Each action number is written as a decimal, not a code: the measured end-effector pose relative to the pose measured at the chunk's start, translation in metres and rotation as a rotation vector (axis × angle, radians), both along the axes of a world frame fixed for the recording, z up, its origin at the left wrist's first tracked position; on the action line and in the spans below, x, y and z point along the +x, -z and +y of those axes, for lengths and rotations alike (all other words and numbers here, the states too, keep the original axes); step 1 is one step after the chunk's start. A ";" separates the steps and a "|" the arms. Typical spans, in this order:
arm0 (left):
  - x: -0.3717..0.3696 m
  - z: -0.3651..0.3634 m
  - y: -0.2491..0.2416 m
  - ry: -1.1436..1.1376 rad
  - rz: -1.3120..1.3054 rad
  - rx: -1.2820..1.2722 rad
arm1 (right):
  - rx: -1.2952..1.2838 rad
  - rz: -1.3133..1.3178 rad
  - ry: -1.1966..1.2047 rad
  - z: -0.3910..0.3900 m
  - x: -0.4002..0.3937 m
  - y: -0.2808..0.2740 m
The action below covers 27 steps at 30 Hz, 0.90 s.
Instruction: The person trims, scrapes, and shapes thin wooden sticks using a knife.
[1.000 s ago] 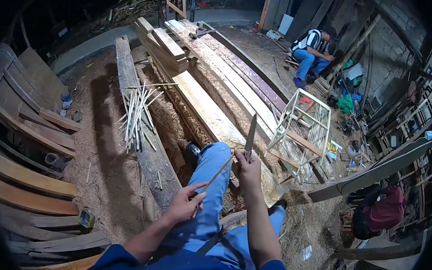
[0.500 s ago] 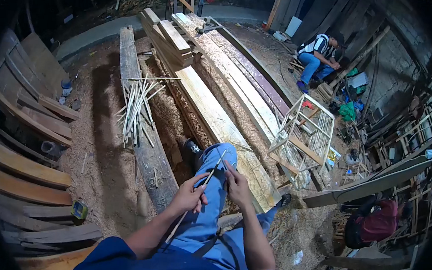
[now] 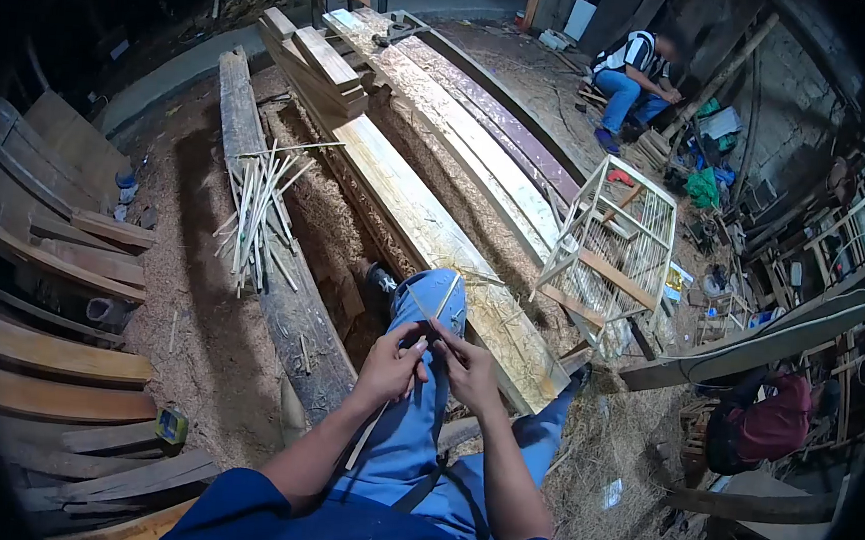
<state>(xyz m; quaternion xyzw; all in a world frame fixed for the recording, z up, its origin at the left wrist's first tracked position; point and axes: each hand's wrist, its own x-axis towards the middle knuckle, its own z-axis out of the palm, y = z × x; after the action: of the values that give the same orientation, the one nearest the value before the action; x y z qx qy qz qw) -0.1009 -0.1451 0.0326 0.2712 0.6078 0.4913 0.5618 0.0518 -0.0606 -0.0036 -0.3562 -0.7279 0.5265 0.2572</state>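
My left hand (image 3: 392, 364) is closed round a thin bamboo stick (image 3: 368, 436), whose lower end slants down over my thigh. My right hand (image 3: 469, 375) meets it above my knee, fingers pinched round what looks like a slim knife (image 3: 418, 302); its thin blade points up and left and crosses the stick. Most of the handle is hidden in my fingers. Both hands sit close together over my jeans (image 3: 436, 295). To the left, a loose heap of similar bamboo sticks (image 3: 261, 208) lies across a weathered plank (image 3: 303, 326).
A long pale beam (image 3: 426, 214) runs beside my knee, with stacked timber (image 3: 329, 57) at its far end. On the right stands a slatted wooden cage (image 3: 613, 268). Another person (image 3: 631, 83) sits at the back right. Curved boards (image 3: 56, 349) and a tape measure (image 3: 171, 425) lie left.
My right hand has moved down and left, closer to my left hand. The blade now angles up and left across the stick. The view has shifted slightly.
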 end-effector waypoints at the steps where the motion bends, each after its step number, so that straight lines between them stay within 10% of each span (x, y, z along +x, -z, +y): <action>1: -0.002 0.004 0.001 0.000 -0.043 0.041 | -0.023 0.002 0.014 -0.002 -0.002 0.001; 14: -0.008 0.017 0.019 -0.071 -0.047 0.045 | 0.154 0.044 0.133 -0.004 -0.014 0.003; 18: -0.009 0.016 0.013 -0.063 -0.016 0.014 | -0.148 0.013 0.112 0.003 -0.001 -0.010; 27: -0.006 0.018 0.025 -0.062 0.018 0.033 | 0.095 -0.605 0.062 0.028 -0.004 -0.024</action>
<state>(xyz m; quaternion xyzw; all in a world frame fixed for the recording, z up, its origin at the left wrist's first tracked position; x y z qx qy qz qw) -0.1068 -0.1276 0.0072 0.2659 0.6126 0.5162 0.5362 0.0480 -0.0325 0.0207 -0.5064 -0.7840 0.3538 0.0610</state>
